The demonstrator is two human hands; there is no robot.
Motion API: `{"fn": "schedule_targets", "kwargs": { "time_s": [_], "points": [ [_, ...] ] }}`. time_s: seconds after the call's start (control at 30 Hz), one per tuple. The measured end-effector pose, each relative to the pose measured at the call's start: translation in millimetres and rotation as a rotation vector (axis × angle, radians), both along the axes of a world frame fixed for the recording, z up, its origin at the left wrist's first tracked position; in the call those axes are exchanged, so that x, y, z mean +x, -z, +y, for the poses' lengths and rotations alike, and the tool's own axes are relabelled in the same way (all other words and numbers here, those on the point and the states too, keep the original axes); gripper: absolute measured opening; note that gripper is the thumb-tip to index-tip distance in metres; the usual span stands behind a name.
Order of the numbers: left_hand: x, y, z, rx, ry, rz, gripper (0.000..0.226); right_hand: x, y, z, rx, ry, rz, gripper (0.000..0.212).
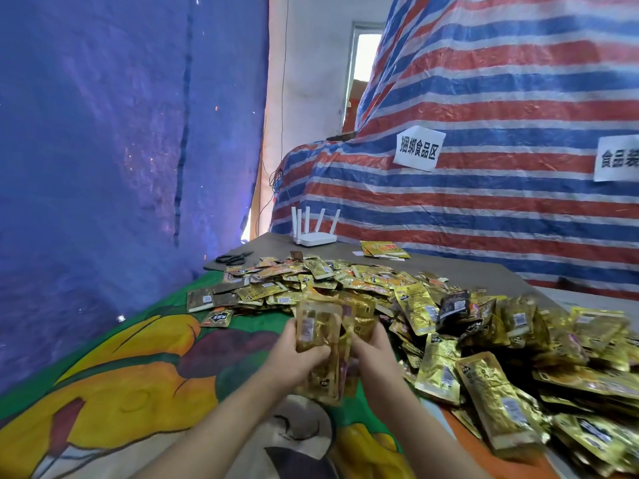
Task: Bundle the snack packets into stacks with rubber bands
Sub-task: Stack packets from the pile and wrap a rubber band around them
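Observation:
Both hands hold a stack of gold foil snack packets upright above the table, in the lower middle of the head view. My left hand grips the stack's left side, thumb across its front. My right hand clasps its right side. The packets are blurred, and I see no rubber band. A large heap of loose gold snack packets spreads behind and to the right of my hands, with a few dark packets among them.
A colourful printed cloth covers the near table. Black scissors and a white router sit at the far end. A blue tarp hangs at left; a striped tarp with paper signs rises behind.

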State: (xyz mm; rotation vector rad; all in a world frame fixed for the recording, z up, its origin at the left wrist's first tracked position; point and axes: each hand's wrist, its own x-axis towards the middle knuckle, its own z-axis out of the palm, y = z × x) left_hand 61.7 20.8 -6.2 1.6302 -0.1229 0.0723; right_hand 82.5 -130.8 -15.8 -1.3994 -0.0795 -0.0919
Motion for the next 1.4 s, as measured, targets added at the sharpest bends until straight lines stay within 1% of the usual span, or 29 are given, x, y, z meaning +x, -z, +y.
{"fn": "schedule_targets", "kwargs": {
  "time_s": [0.07, 0.1, 0.17, 0.23, 0.3, 0.37, 0.43, 0.6, 0.73, 0.8, 0.93, 1.0, 1.1, 1.17, 1.23, 1.27, 1.33, 1.37, 1.4],
  "points": [
    [-7.0, 11.6, -12.8, -0.063, -0.006, 0.015, 0.045, -17.9, 9.5, 2.5, 0.132, 0.009, 0.031, 0.016],
    [-9.9, 18.6, -18.1, -0.065, -0.008, 0.012, 0.046, -25.8, 13.7, 1.6, 0.147, 0.033, 0.055, 0.019],
    [-13.4, 33.9, -26.8, 0.003, -0.026, -0.026, 0.047, -36.9, 23.0, -2.9, 0.076, 0.09, 0.027, 0.02],
    [-17.9, 46.5, -34.8, 0.084, -0.031, -0.085, 0.047, -46.1, 29.2, -8.6, -0.054, 0.147, -0.074, 0.016],
    [-21.4, 57.2, -40.0, 0.098, -0.02, -0.115, 0.047, -52.3, 33.6, -13.2, -0.146, 0.183, -0.138, 0.025],
    [-22.9, 64.8, -41.7, 0.107, 0.0, -0.11, 0.048, -57.4, 36.8, -13.3, -0.21, 0.17, -0.171, 0.033],
    [-22.0, 71.2, -42.7, 0.121, 0.0, -0.099, 0.05, -60.9, 42.5, -10.3, -0.277, 0.159, -0.196, 0.036],
    [-22.9, 75.4, -42.4, 0.153, 0.014, -0.121, 0.047, -61.6, 55.2, -9.3, -0.299, 0.197, -0.207, 0.031],
    [-36.1, 70.1, -44.8, 0.175, 0.031, -0.24, 0.047, -68.2, 55.0, -10.5, -0.306, 0.22, -0.302, 0.038],
    [-37.3, 70.3, -44.1, 0.182, 0.044, -0.247, 0.046, -70.2, 55.4, -11.4, -0.303, 0.187, -0.286, 0.04],
    [-35.4, 69.7, -41.2, 0.164, 0.075, -0.208, 0.051, -70.9, 55.8, -12.5, -0.329, 0.138, -0.187, 0.031],
    [-36.0, 69.6, -41.3, 0.171, 0.076, -0.205, 0.05, -72.2, 56.4, -12.3, -0.333, 0.141, -0.212, 0.029],
    [-34.4, 72.1, -40.1, 0.135, 0.056, -0.167, 0.043, -71.9, 57.8, -12.0, -0.353, 0.13, -0.234, 0.027],
    [-33.4, 72.3, -39.8, 0.084, 0.062, -0.121, 0.039, -70.4, 58.6, -13.0, -0.373, 0.125, -0.209, 0.02],
    [-33.8, 70.9, -40.2, 0.051, 0.069, -0.088, 0.038, -71.1, 57.9, -11.7, -0.358, 0.132, -0.175, 0.007],
    [-34.6, 70.1, -40.6, 0.039, 0.069, -0.075, 0.039, -73.0, 55.7, -9.7, -0.341, 0.137, -0.165, 0.008],
    [-36.5, 68.8, -41.7, 0.029, 0.055, -0.071, 0.04, -76.9, 52.0, -9.1, -0.375, 0.179, -0.151, 0.029],
    [-37.0, 68.2, -42.0, 0.022, 0.044, -0.079, 0.04, -78.7, 47.6, -13.2, -0.454, 0.229, -0.149, 0.036],
    [-37.6, 67.9, -42.0, 0.006, 0.038, -0.083, 0.038, -80.0, 42.6, -22.4, -0.546, 0.297, -0.159, 0.039]
  ]
}}
